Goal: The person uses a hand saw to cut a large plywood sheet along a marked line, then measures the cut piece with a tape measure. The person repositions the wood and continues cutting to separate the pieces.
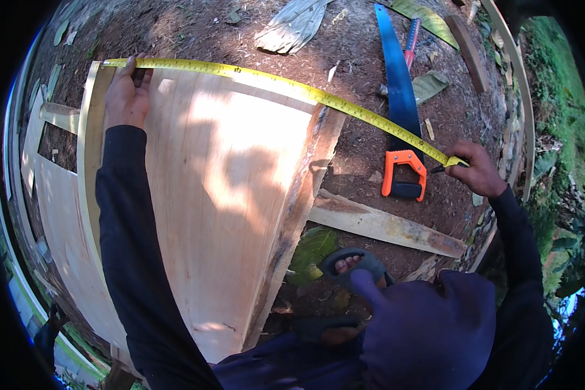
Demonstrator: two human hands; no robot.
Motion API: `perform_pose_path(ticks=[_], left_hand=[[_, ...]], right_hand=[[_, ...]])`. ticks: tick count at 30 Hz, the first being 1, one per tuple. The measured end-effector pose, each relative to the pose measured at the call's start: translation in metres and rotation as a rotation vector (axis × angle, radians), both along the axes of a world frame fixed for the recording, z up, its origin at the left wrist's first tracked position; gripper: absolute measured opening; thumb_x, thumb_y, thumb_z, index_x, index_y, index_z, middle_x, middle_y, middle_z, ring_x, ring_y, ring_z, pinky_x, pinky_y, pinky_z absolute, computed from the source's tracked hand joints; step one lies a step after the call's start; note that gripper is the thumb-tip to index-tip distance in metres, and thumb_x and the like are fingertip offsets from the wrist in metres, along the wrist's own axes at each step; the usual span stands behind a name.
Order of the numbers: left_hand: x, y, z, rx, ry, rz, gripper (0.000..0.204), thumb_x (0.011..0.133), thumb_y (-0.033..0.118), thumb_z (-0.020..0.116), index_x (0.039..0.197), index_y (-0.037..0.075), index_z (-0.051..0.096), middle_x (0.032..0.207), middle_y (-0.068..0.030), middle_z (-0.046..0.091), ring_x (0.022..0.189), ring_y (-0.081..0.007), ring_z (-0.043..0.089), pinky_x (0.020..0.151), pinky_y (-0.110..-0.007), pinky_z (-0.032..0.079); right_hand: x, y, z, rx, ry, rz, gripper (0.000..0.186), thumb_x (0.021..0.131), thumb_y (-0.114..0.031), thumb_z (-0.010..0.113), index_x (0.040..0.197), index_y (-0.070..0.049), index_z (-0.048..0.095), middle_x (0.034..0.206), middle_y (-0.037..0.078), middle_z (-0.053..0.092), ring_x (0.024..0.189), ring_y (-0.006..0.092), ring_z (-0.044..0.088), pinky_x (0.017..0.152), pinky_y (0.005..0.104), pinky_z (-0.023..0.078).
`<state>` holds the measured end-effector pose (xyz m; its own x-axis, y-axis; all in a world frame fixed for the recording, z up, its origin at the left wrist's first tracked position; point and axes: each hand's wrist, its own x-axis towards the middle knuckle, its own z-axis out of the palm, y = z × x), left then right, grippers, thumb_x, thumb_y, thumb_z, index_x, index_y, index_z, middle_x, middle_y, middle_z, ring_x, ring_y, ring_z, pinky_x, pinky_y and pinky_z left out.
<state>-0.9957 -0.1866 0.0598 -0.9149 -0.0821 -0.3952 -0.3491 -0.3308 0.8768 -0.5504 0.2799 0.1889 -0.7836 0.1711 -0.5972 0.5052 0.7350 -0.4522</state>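
Note:
A yellow tape measure blade (292, 86) stretches along the far end of a wide pale wooden board (195, 260) and on past its right side over bare soil. My left hand (127, 97) pinches the blade against the board's far edge, close to the blade's tip at the left corner. Off to the right, my right hand (478, 169) is closed round the blade's other end, by the yellow case, most of which the fingers hide. A thin black pointed thing, perhaps a pen, pokes out from the same hand. Rough bark runs down the board's right edge.
A handsaw (403, 104) with an orange and black handle lies on the soil, beside a red and blue tool handle (412, 42). A loose plank (387, 224) sticks out right of the board. Dry leaves (292, 27) and a wood strip (467, 53) lie farther off.

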Motion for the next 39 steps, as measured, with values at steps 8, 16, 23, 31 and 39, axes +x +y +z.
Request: perform_pose_path(ticks=[8, 16, 23, 31, 39], left_hand=[[0.126, -0.001, 0.051, -0.027, -0.002, -0.138, 0.020, 0.107, 0.014, 0.059, 0.116, -0.002, 0.062, 0.112, -0.0148, 0.071, 0.100, -0.0234, 0.073, 0.087, -0.033, 0.061], [0.304, -0.069, 0.104, -0.013, -0.176, -0.296, 0.024, 0.105, 0.021, 0.064, 0.112, -0.002, 0.063, 0.101, -0.0139, 0.073, 0.092, -0.0231, 0.074, 0.082, -0.035, 0.061], [0.402, -0.200, 0.078, -0.048, -0.097, 0.224, 0.020, 0.103, 0.020, 0.066, 0.107, 0.001, 0.066, 0.093, -0.0094, 0.071, 0.080, -0.0177, 0.070, 0.077, -0.032, 0.059], [0.413, -0.303, 0.037, -0.166, -0.013, 0.607, 0.019, 0.100, 0.017, 0.067, 0.104, -0.001, 0.069, 0.086, -0.0081, 0.067, 0.072, -0.0160, 0.064, 0.065, -0.029, 0.052], [0.362, -0.318, 0.015, -0.045, 0.054, 0.623, 0.016, 0.101, 0.012, 0.063, 0.098, -0.004, 0.067, 0.081, -0.0118, 0.071, 0.065, -0.0181, 0.065, 0.061, -0.032, 0.055]], right_hand=[[0.020, -0.058, -0.009, -0.450, -0.040, 0.074, 0.054, 0.087, -0.013, 0.067, 0.140, -0.003, 0.056, 0.113, 0.013, 0.066, 0.101, 0.0259, 0.065, 0.092, 0.0411, 0.051], [-0.013, -0.221, -0.035, -0.987, -0.467, 0.408, 0.056, 0.100, -0.027, 0.071, 0.143, 0.001, 0.048, 0.131, 0.013, 0.058, 0.126, 0.0202, 0.053, 0.106, 0.0372, 0.043], [0.000, -0.361, -0.031, -0.818, -0.516, 0.554, 0.047, 0.096, -0.027, 0.076, 0.131, -0.001, 0.059, 0.114, 0.008, 0.065, 0.107, 0.0154, 0.061, 0.092, 0.0323, 0.050], [0.093, -0.437, -0.018, -0.729, -0.676, 0.554, 0.035, 0.097, -0.023, 0.077, 0.120, -0.003, 0.060, 0.109, 0.001, 0.062, 0.098, 0.0090, 0.059, 0.085, 0.0278, 0.051], [0.115, -0.427, -0.028, -0.829, -0.735, 0.377, 0.040, 0.093, -0.025, 0.082, 0.118, -0.004, 0.060, 0.110, 0.004, 0.062, 0.106, 0.0115, 0.060, 0.090, 0.0302, 0.052]])
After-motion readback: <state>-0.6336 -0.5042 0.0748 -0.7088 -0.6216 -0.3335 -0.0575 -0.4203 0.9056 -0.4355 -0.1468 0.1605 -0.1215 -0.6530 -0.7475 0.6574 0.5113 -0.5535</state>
